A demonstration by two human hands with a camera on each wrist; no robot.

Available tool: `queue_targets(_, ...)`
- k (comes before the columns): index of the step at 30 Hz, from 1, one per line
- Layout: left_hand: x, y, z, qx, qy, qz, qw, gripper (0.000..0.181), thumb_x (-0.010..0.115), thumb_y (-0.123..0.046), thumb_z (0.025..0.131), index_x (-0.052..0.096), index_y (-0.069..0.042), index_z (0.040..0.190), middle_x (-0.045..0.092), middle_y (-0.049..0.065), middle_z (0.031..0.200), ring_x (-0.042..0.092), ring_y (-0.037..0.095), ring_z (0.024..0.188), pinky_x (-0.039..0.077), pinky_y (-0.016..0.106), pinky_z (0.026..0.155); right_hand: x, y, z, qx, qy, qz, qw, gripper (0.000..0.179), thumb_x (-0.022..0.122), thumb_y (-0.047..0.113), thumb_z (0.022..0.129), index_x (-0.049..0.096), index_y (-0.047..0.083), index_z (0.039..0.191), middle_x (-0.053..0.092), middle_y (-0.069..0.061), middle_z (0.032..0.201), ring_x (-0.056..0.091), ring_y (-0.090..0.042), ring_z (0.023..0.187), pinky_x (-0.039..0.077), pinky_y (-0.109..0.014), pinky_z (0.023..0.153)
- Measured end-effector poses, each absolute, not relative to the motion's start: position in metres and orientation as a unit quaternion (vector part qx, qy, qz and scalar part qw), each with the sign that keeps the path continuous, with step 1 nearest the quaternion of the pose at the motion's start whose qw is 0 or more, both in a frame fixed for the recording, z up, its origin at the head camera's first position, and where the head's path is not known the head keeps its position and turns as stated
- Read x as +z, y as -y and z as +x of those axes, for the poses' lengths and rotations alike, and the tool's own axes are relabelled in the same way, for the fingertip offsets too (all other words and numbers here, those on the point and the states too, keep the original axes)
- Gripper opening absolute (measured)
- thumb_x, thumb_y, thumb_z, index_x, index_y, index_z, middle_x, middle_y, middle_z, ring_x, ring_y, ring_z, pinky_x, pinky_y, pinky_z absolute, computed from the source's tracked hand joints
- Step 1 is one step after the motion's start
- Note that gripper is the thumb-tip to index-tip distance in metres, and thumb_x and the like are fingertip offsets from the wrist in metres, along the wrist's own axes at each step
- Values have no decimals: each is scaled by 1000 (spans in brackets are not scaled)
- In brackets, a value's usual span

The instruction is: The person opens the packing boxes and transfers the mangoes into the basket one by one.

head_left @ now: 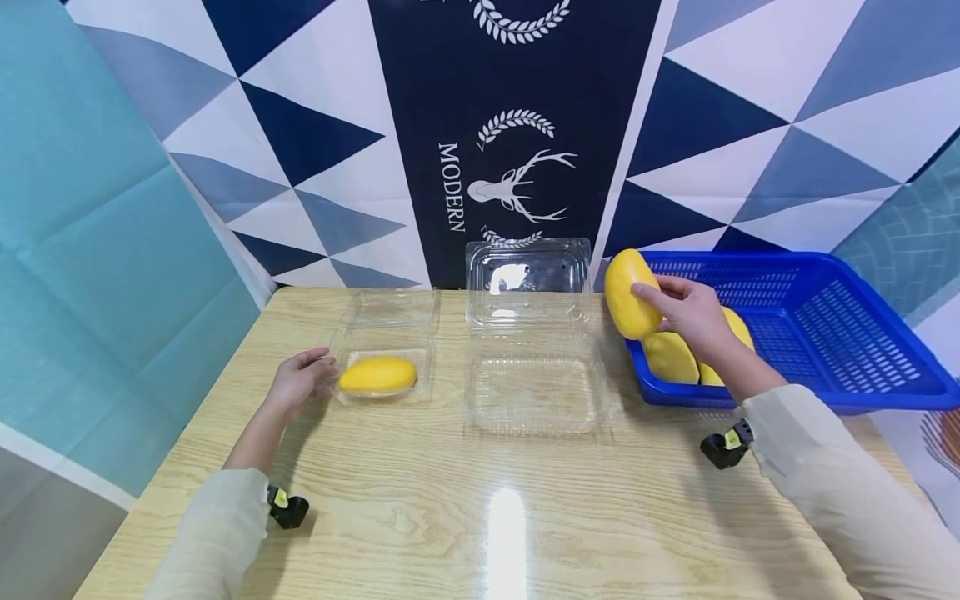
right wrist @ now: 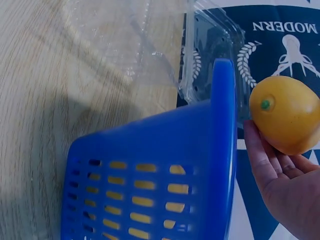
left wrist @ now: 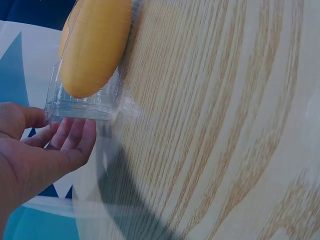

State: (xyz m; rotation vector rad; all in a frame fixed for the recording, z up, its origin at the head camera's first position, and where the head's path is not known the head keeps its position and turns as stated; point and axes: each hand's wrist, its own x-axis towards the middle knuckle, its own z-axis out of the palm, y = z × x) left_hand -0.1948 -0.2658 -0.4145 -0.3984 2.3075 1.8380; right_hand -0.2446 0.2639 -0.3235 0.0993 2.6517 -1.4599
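My right hand [head_left: 697, 315] holds a yellow mango [head_left: 628, 293] above the left end of a blue basket [head_left: 885, 321]. The mango's green stem spot shows in the right wrist view. More yellow mangoes [head_left: 670, 357] lie in that end of the basket, partly hidden by the hand and forearm. On the left, the thumb and fingers of my left hand [head_left: 295, 383] pinch the edge of a small clear plastic box [left wrist: 85, 111], whose lid is folded back. Inside this box lies one mango [head_left: 377, 375] on its side.
A larger clear plastic box [head_left: 536, 396] stands between the hands, its lid [head_left: 528, 279] raised against the patterned wall cloth [head_left: 517, 100]. All of these are on a light wooden table [head_left: 397, 500]. At the right edge, something with thin brown strips [head_left: 941, 442] shows below the basket.
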Motion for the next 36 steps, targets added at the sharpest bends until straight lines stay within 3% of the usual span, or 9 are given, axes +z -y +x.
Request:
queue_targets(6,-416,268,-194,614,-774,-129,86,51,39,-18,101,24,2,146,33,25,145,56,5,96,54,18,73,-324,-272,-243,-496,-866,33,54,95,50,69,79,30,5,146,46,-19,135,57,9,76,53,-15,72)
queue_targets(13,-414,266,-194,618,-771,-129,88,52,39,-19,101,23,3,146,31,26,146,55,4,96,54,18,73,-320,-280,-240,-494,-867,49,38,94,51,68,79,32,3,144,52,-9,121,57,9,73,53,-14,69)
queue_targets(23,-416,269,-194,616,-771,-133,87,51,38,-18,101,24,2,146,34,27,144,57,3,91,54,18,72,-323,-294,-240,-499,-864,58,35,94,50,67,81,29,2,145,45,-10,130,55,11,74,54,-16,70)
queue_targets(31,-415,268,-195,613,-773,-138,88,51,38,-20,101,25,1,146,35,25,144,55,6,98,54,18,74,-325,-307,-237,-510,-857,66,28,91,52,64,82,30,2,145,49,15,103,56,12,74,54,-14,68)
queue_targets(36,-415,268,-194,612,-773,-140,90,51,38,-20,101,25,0,146,35,24,145,54,12,104,54,18,75,-327,-313,-236,-523,-849,74,22,89,54,60,83,31,-1,144,49,22,92,57,10,72,54,-15,66)
